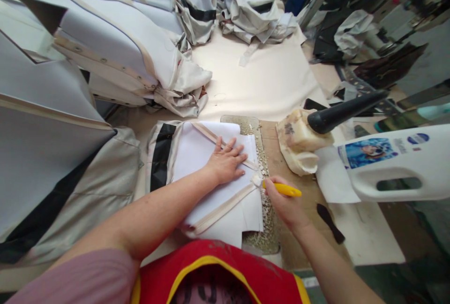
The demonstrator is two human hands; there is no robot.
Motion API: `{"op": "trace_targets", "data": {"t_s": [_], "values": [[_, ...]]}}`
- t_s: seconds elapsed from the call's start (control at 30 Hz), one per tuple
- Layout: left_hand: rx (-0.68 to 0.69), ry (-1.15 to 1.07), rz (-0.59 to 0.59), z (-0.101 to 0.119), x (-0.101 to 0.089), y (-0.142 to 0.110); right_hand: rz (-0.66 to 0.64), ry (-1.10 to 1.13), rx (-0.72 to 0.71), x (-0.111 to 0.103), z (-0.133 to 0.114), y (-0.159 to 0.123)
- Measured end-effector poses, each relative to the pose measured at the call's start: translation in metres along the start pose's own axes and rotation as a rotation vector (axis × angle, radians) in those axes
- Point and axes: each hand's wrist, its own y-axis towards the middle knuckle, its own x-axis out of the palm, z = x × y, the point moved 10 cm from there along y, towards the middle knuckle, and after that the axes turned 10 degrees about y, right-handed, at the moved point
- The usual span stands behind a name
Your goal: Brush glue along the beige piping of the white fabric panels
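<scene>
**Head view: trimming a white cover piece**

Left hand (227, 161) is lying open and flat, pressing the white cover piece (211, 177) down. Right hand (284, 198), just beside it, is gripping a yellow-handled tool (283, 189) whose tip is meeting the piece's beige edge strip (225, 205).

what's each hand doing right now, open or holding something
Left hand: open, pressed flat on the white fabric piece.
Right hand: closed around a yellow-handled tool, its tip at the fabric's edge.

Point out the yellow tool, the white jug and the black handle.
yellow tool (285, 190), head view, middle of its shaft
white jug (393, 168), head view, body above the grip hole
black handle (346, 110), head view, mid-length
</scene>
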Motion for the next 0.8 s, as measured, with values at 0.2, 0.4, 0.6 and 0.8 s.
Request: {"op": "trace_targets", "data": {"t_s": [0.2, 0.4, 0.6, 0.8], "values": [[0.0, 0.004, 0.005, 0.0, 0.0, 0.0, -0.093, -0.015, 0.013, -0.002, -0.001, -0.033], [-0.01, 0.0, 0.005, 0.0, 0.001, 0.0, 0.065, 0.004, -0.044, -0.014, -0.009, -0.013], [0.004, 0.012, 0.023, 0.001, 0.0, 0.0, -0.114, -0.048, -0.019, 0.013, 0.011, -0.068], [-0.001, 0.003, -0.008, 0.002, 0.002, 0.002, -0.085, -0.1, 0.032, 0.006, 0.019, -0.105]]}}
